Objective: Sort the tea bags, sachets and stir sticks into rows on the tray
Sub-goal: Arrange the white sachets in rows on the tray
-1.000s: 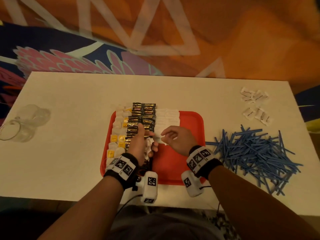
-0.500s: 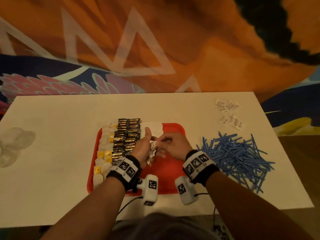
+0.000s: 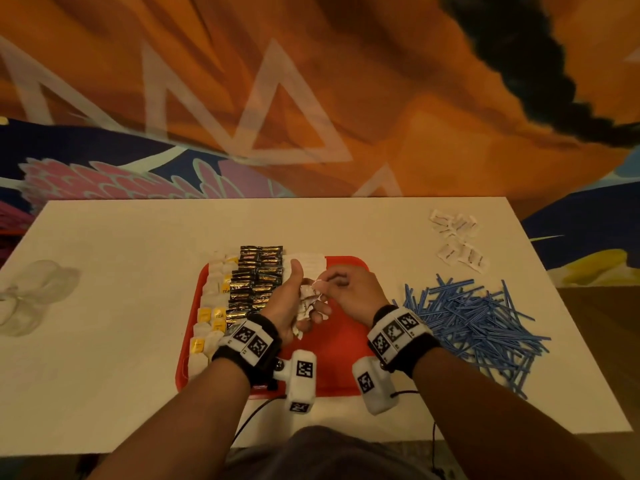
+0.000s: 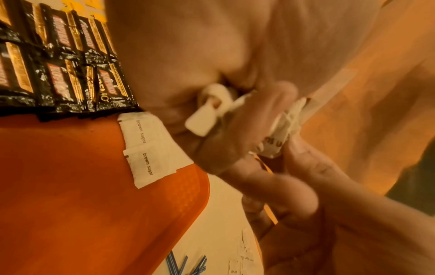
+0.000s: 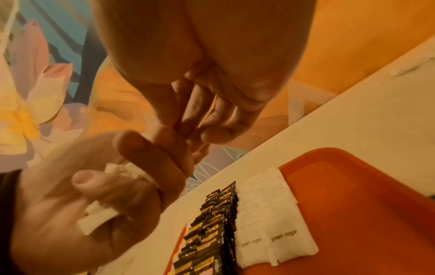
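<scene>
- One red plastic tray (image 3: 341, 368).
- Two columns of black-and-gold foil sachets (image 3: 259, 278).
- Roughly eight loose white paper sachets (image 3: 459, 242) on the desk (image 3: 121, 306).
- Blue stir sticks (image 3: 474, 323): too many to count.

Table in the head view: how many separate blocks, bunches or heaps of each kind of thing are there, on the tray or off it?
Tea bags: 1 block on the red tray
Black sachets: 1 block on the tray
White sachets: 3: brown sugar block on the tray, bunch in the left hand, loose scatter on the table
Blue stir sticks: 1 heap on the table
Total: 6
</scene>
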`<state>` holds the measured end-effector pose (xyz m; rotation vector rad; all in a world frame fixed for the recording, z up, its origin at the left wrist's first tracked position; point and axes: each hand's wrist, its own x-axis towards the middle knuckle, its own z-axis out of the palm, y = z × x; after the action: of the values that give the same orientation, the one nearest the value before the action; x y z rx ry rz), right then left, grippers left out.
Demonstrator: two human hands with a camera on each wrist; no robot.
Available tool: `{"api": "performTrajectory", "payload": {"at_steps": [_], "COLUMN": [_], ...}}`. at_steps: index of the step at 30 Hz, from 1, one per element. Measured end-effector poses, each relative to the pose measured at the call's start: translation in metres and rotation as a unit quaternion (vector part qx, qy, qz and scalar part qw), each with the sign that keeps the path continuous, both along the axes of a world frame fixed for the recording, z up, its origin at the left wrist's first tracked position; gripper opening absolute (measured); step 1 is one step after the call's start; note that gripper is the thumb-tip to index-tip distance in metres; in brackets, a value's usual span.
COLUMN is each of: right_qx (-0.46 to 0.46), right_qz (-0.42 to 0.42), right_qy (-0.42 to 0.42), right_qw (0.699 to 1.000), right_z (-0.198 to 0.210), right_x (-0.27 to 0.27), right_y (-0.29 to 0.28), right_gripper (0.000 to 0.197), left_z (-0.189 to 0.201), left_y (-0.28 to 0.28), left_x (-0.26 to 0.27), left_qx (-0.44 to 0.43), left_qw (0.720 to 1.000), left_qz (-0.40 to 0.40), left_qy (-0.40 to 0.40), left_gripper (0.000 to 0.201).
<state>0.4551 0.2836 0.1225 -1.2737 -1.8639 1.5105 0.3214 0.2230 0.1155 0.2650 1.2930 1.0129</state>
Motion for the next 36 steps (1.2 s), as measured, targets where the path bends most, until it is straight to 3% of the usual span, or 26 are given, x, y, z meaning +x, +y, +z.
{"api": "performTrajectory", "payload": {"at_steps": [5,9,16,17,20,23,28,33,36], "right_qx": [-0.097,-0.133,-0.265,-0.262,-0.237,-0.208,-0.272,-0.255,-0.208], "right_qz": [-0.099,-0.116,-0.173,-0.172,-0.134,-0.108,-0.178,-0.144,-0.157], "right_qy": [0.063,0.08,0.176,0.174,0.157,0.141,0.17,0.144,0.135], "right_qw": [0.988,0.981,0.932,0.934,0.949,0.962,0.93,0.945,0.956], "right_z": [0.004,0.005,-0.003,-0.004,-0.004,-0.001,-0.002,-0.01,-0.012], "right_x": [-0.004,-0.005,-0.005,-0.004,-0.001,-0.003,-0.003,-0.007,-0.011], "right_y": [0.004,0.007,0.001,0.002,0.006,0.009,0.01,0.009,0.012], "right_gripper": [0.006,0.006,0.005,0.003,0.02,0.015,0.01,0.032,0.025], "left_z": [-0.003,-0.007,-0.009,-0.008,-0.006,-0.005,-0.009,-0.012,-0.014], "left_y": [-0.006,-0.006,0.003,0.004,0.005,0.006,0.007,0.006,0.004], "left_x": [0.0,0.001,-0.003,-0.003,-0.007,-0.008,-0.01,-0.011,-0.01], "left_qx": [0.074,0.119,0.128,0.13,0.135,0.132,0.133,0.123,0.111], "left_qw": [0.996,0.981,0.97,0.967,0.961,0.958,0.948,0.962,0.969], "left_qz": [0.042,0.05,0.11,0.101,0.047,0.027,0.089,0.08,0.076], "left_qy": [0.018,0.144,0.177,0.193,0.236,0.254,0.277,0.231,0.209], "left_gripper": [0.065,0.023,0.006,0.007,0.016,0.017,0.006,0.011,0.015]}}
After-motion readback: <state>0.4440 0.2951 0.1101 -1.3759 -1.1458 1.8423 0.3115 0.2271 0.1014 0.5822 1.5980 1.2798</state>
